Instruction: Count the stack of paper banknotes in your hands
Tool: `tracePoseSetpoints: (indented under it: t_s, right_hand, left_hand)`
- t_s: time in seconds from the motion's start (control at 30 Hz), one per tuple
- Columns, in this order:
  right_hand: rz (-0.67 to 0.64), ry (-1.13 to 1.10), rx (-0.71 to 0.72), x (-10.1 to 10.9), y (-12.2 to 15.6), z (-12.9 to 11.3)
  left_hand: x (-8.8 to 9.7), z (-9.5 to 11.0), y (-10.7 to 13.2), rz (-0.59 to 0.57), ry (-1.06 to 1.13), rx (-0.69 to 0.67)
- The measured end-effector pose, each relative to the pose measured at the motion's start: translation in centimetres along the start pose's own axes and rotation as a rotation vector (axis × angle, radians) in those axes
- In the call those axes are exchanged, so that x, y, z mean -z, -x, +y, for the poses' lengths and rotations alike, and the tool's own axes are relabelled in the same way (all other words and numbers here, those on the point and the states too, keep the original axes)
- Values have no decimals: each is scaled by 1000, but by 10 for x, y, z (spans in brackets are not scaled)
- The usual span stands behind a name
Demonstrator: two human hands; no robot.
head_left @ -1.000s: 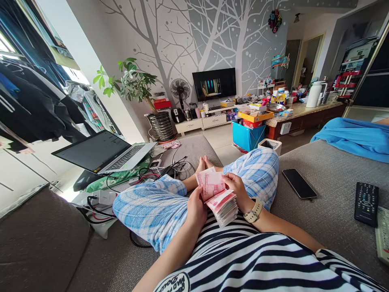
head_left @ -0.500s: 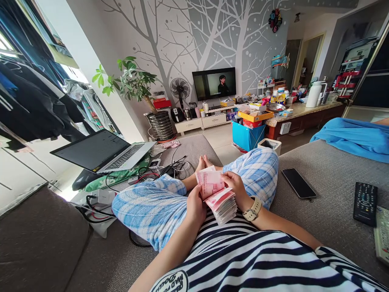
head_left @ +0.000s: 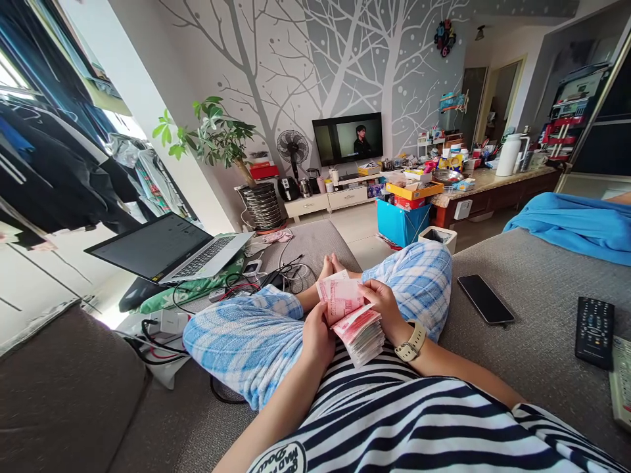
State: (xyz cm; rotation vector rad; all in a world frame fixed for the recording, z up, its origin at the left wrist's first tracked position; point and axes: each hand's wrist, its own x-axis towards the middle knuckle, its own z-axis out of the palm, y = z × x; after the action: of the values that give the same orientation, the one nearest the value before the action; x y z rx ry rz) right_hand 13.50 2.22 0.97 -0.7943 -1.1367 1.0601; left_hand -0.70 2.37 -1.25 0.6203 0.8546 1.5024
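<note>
A thick wad of banknotes (head_left: 359,334) is held above my lap, red on its top face and pale along the edges. My left hand (head_left: 318,334) grips it from the left side, thumb on top. From the upper right, my right hand (head_left: 383,303) pinches the upper notes (head_left: 341,295), which are bent up away from the rest of the wad. Fingers under the wad are hidden. A beige watch (head_left: 412,341) is on my right wrist.
On the sofa to my right lie a phone (head_left: 486,299), a black remote (head_left: 594,332) and blue cloth (head_left: 572,226). An open laptop (head_left: 172,246) and tangled cables (head_left: 288,269) are to my left. Ahead stand a blue bin (head_left: 403,222) and a crowded table (head_left: 522,175).
Both hands keep almost the same hold on the banknotes. The view has shifted very slightly, and the bent-up notes look nearly unchanged.
</note>
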Motion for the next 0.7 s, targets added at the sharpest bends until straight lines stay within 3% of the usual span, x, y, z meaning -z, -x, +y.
tracePoseSetpoints:
  t_s: [0.27,0.53,0.7]
  right_hand:
    - [-27,-52,11,2,-2,7]
    - [51,-35,-11,1,-3,6]
    - [-8,-37,-45,1,-1,5]
  left_hand:
    - [-4,1,5,-3,13,-18]
    - [-7,8,14,-53,-27,-9]
    - [-10,9,17,-70,-39,18]
